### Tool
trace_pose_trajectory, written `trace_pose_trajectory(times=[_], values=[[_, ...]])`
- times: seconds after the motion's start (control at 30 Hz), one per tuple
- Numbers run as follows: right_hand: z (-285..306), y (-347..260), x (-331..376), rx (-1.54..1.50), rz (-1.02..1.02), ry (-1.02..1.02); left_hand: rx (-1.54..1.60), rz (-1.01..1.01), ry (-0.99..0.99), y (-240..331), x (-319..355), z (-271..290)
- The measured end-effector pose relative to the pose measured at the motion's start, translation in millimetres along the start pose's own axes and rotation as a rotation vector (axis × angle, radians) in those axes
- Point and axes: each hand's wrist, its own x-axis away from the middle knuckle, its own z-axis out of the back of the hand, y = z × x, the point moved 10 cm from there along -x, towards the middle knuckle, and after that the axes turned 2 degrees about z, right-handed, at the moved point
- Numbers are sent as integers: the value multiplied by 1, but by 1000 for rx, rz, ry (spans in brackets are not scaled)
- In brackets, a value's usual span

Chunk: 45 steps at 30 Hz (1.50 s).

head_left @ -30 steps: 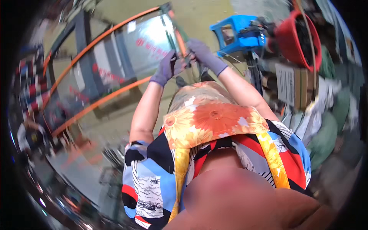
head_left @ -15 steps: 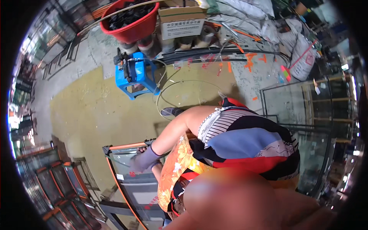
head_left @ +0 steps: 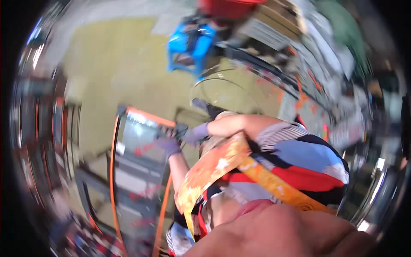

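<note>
A glass panel with orange edging and a black corner piece lies on a dark stand at my lower left. At its near right corner is another black corner piece, blurred. My left hand, in a greyish-purple glove, lies over the glass with its fingers curled at that corner. My right hand, gloved alike, closes on the same corner from the right. The hands are close together, and motion blur smears their fingertips. Red marks and a small white label show on the glass.
A blue stool with a dark tool on it stands ahead, a thin hose looping nearby. Behind are a red tub, a cardboard box and dark strips. Orange-edged frames stand at the left.
The view has swung, shifting the stool and tub right and up. My right hand has drawn back from over the glass to the corner, where my left hand now shows clearly beside it.
</note>
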Motion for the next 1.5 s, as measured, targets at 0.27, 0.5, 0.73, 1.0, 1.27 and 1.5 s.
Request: trace_pose_trajectory(times=[0.27, 0.5, 0.73, 1.0, 1.27, 1.5], values=[[153, 45, 152, 870, 148, 542, -252, -121, -37, -44, 11, -108], [249, 237, 452, -821, -77, 1515, -477, -135, -240, -56, -33, -82], [101, 203, 683, -1150, 593, 2566, -1364, -1067, -762, -61, 13, -188], [39, 191, 719, -989, 672, 2462, -838, 127, -779, -101, 29, -240], [67, 105, 470, -1396, 358, 1673, -906, -117, -799, -97, 1, -283], [133, 43, 385, -592, 101, 1644, -1112, -391, -853, -111, 5, -320]])
